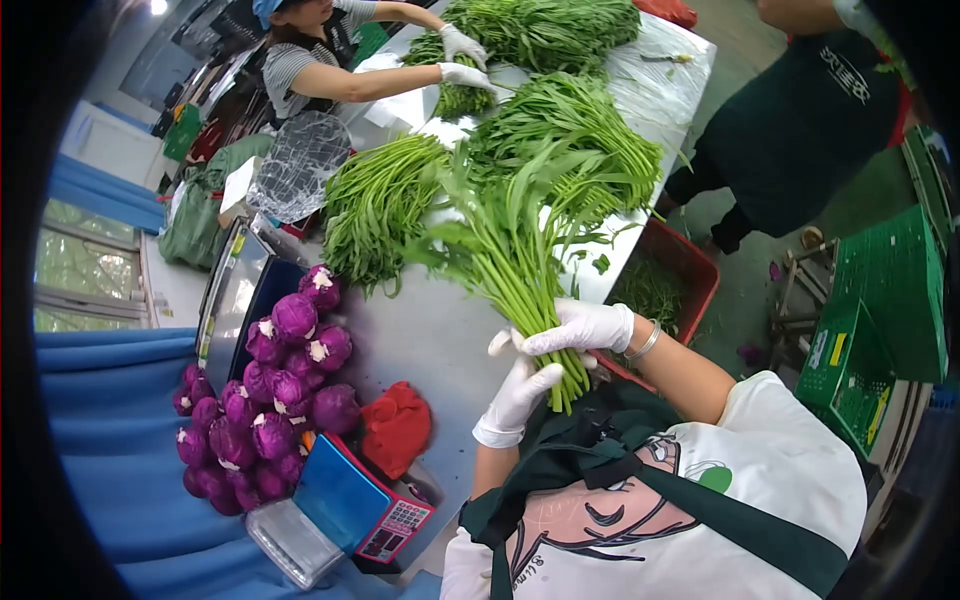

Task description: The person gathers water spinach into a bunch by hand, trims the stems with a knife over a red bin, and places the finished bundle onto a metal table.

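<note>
A bunch of leafy green stems (515, 265) is held up over the metal table (400, 330), its leaves pointing away from me and its cut ends toward my body. My right hand (580, 328), in a white glove, wraps round the stems near their lower part. My left hand (517, 398), also gloved, closes on the same stems from the left side, just below. Beyond the bunch lie a pile of greens (385, 200) on the left and a larger pile (590, 140) on the right.
Purple cabbages (272, 385) are heaped at the left, near a scale (345, 490) and a red cloth (396, 428). A co-worker's gloved hands (465, 60) hold greens at the far side. A red crate (690, 265), green crates (870, 300) and another person (800, 130) are on the right.
</note>
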`<state>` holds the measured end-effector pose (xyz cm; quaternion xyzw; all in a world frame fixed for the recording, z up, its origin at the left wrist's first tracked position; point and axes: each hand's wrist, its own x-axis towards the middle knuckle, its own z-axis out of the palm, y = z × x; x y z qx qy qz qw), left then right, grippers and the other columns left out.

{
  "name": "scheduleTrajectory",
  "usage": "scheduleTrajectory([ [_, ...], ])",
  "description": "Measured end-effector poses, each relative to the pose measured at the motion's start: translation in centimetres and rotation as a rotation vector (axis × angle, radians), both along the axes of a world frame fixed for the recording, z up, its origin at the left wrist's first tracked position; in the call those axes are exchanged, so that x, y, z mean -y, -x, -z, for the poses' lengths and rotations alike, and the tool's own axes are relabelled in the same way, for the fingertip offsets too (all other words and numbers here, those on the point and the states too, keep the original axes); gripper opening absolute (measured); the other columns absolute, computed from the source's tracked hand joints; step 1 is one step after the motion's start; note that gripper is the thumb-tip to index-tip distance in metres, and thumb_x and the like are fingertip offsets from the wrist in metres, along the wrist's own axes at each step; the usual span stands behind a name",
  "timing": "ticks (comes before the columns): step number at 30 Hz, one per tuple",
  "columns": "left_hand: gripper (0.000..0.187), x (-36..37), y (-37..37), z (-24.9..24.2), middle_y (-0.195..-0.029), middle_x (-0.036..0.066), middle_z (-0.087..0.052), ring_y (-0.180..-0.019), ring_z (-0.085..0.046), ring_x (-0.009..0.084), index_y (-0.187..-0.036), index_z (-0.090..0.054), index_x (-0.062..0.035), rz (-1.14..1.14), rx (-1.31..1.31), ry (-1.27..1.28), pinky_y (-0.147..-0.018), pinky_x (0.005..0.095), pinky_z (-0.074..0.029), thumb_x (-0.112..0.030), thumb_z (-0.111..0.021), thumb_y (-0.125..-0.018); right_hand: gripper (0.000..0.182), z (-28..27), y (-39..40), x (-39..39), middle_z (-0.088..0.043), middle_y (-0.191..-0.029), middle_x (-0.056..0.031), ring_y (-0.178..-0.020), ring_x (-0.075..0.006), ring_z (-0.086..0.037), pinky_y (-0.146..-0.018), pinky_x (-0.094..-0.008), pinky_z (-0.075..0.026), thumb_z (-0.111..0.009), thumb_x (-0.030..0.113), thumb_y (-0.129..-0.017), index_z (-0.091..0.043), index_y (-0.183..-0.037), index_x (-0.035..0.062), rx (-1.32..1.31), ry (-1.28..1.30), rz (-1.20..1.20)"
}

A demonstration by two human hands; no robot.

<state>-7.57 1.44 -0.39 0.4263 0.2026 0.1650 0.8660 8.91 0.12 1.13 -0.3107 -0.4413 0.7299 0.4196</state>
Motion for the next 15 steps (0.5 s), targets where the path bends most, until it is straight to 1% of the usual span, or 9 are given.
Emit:
scheduleTrajectory([
  [1, 0.055, -0.4, 0.0, 0.1, -0.100, 0.015, -0.056, -0.095, -0.055, 0.0226, -0.125, -0.032, -0.0002, 0.019, 0.107, 0.158, -0.085, 0.0348, -0.044, -0.021, -0.059, -0.082, 0.041, -0.5, 0.0, -0.7, -0.058, -0.110, -0.0084, -0.101, -0.0149, -0.049, -0.092, -0.0307, -0.037, -0.061, 0.031, -0.083, -0.049, -0.113, 0.0050, -0.002, 0.029, -0.049],
  [2, 0.052, -0.8, 0.0, 0.1, -0.099, 0.015, -0.056, -0.093, -0.056, 0.0224, -0.124, -0.033, -0.0002, -0.015, 0.087, 0.144, -0.084, 0.0346, -0.044, -0.019, -0.057, -0.083, 0.049, -0.8, 0.1, -1.5, -0.057, -0.111, -0.0082, -0.101, -0.0146, -0.049, -0.091, -0.0314, -0.038, -0.062, 0.030, -0.083, -0.044, -0.121, 0.0052, 0.015, 0.064, -0.060],
  [3, 0.048, -1.2, 0.3, 0.2, -0.097, 0.014, -0.056, -0.091, -0.056, 0.0222, -0.123, -0.035, -0.0002, -0.042, 0.055, 0.138, -0.082, 0.0343, -0.044, -0.018, -0.056, -0.083, 0.045, -1.7, 0.2, -2.1, -0.057, -0.111, -0.0096, -0.103, -0.0146, -0.048, -0.093, -0.0319, -0.036, -0.063, 0.029, -0.083, -0.047, -0.117, 0.0044, 0.060, 0.138, -0.056],
  [5, 0.042, -1.7, 0.8, 0.3, -0.094, 0.014, -0.056, -0.087, -0.057, 0.0218, -0.120, -0.038, -0.0002, -0.075, -0.009, 0.135, -0.079, 0.0337, -0.045, -0.015, -0.053, -0.084, 0.045, -2.3, 0.2, -3.3, -0.057, -0.111, -0.0106, -0.092, -0.0154, -0.055, -0.072, -0.0258, -0.046, -0.059, 0.034, -0.085, -0.049, -0.116, 0.0032, 0.122, 0.145, -0.163],
  [6, 0.027, -1.9, 0.6, -0.1, -0.086, 0.010, -0.057, -0.079, -0.057, 0.0182, -0.107, -0.049, -0.0015, -0.140, 0.001, 0.137, -0.073, 0.0308, -0.046, -0.014, -0.055, -0.083, 0.046, -2.7, -0.2, -3.9, -0.057, -0.111, -0.0112, -0.085, -0.0160, -0.059, -0.057, -0.0215, -0.051, -0.056, 0.037, -0.086, -0.051, -0.115, 0.0025, 0.203, 0.172, -0.233],
  [9, 0.016, -3.2, 0.4, 0.3, -0.078, 0.006, -0.058, -0.072, -0.055, 0.0144, -0.093, -0.055, -0.0030, -0.181, -0.003, 0.001, -0.068, 0.0267, -0.045, -0.014, -0.058, -0.082, 0.053, -1.0, 0.3, -4.9, -0.056, -0.113, -0.0133, -0.079, -0.0170, -0.062, -0.040, -0.0182, -0.047, -0.048, 0.045, -0.088, -0.049, -0.117, 0.0010, 0.019, 0.131, -0.108],
  [11, 0.013, -3.9, 0.3, 0.3, -0.073, 0.003, -0.057, -0.067, -0.053, 0.0109, -0.088, -0.056, -0.0038, -0.255, 0.006, -0.041, -0.064, 0.0234, -0.043, -0.015, -0.060, -0.082, 0.064, 1.4, 0.8, -5.9, -0.054, -0.115, -0.0180, -0.088, -0.0187, -0.062, -0.062, -0.0231, -0.051, -0.039, 0.053, -0.089, -0.046, -0.119, -0.0022, -0.128, 0.194, 0.121],
  [13, 0.013, -4.7, 0.6, 0.4, -0.073, 0.003, -0.057, -0.067, -0.052, 0.0102, -0.089, -0.056, -0.0038, -0.289, 0.018, -0.038, -0.064, 0.0231, -0.043, -0.015, -0.059, -0.083, 0.051, 0.6, -0.1, -6.2, -0.057, -0.108, -0.0128, -0.100, -0.0199, -0.054, -0.094, -0.0330, -0.038, -0.045, 0.044, -0.090, -0.050, -0.118, 0.0017, -0.151, 0.274, 0.099],
  [15, 0.019, -5.4, 0.9, 0.1, -0.072, 0.003, -0.055, -0.067, -0.051, 0.0110, -0.089, -0.055, -0.0046, -0.313, -0.015, -0.093, -0.061, 0.0231, -0.042, -0.021, -0.060, -0.081, 0.041, 0.1, 0.5, -6.1, -0.059, -0.097, -0.0087, -0.091, -0.0162, -0.054, -0.086, -0.0296, -0.041, -0.048, 0.037, -0.090, -0.054, -0.110, 0.0016, 0.181, 0.139, 0.305],
])
